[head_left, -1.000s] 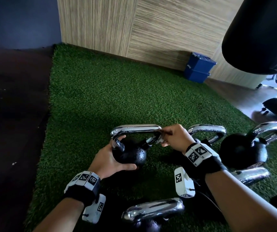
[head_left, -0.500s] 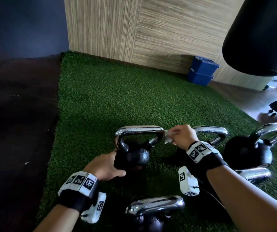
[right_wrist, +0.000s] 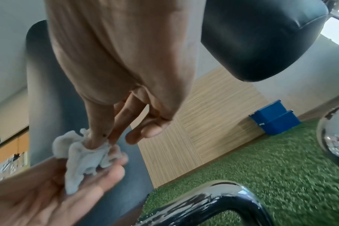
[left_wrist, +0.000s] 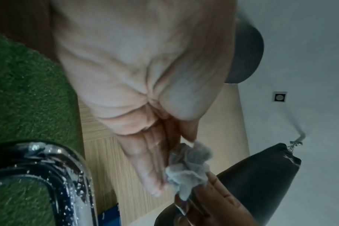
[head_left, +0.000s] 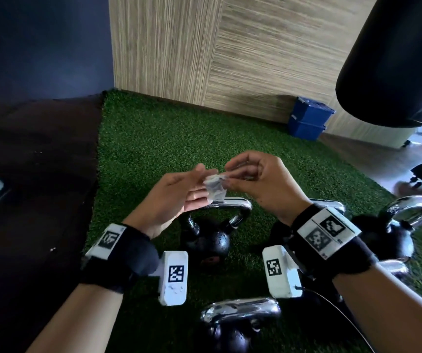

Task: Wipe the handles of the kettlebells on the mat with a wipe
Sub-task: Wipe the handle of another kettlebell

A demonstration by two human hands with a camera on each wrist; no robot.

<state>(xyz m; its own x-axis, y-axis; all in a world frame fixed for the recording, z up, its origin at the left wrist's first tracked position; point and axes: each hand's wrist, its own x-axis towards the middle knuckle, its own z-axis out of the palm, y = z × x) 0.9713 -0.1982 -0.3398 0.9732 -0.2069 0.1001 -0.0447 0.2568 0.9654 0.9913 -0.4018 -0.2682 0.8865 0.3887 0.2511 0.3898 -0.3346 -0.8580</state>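
Note:
Both hands are raised above the kettlebells. My right hand [head_left: 233, 178] pinches a small crumpled white wipe [head_left: 215, 191] between thumb and forefinger; the same wipe [right_wrist: 83, 159] hangs from the right fingers onto the left palm. My left hand [head_left: 194, 184] lies flat, palm up, its straight fingers under the wipe [left_wrist: 188, 168]. Below them stands a black kettlebell [head_left: 208, 240] with a chrome handle [head_left: 235, 205] on the green mat [head_left: 154, 149]. A second kettlebell [head_left: 393, 238] stands to the right, and another chrome handle [head_left: 240, 308] lies nearest me.
A black punching bag [head_left: 395, 59] hangs at the upper right. Two stacked blue boxes [head_left: 309, 118] sit by the wood-panelled wall [head_left: 205, 47]. Dark flooring [head_left: 26, 174] borders the mat on the left. A fourth kettlebell handle [head_left: 332, 203] is partly hidden behind my right wrist.
Both hands left the kettlebell and rose above it. The right hand lifted the wipe off the handle and brought it onto the open left palm. The left hand let go of the kettlebell's body.

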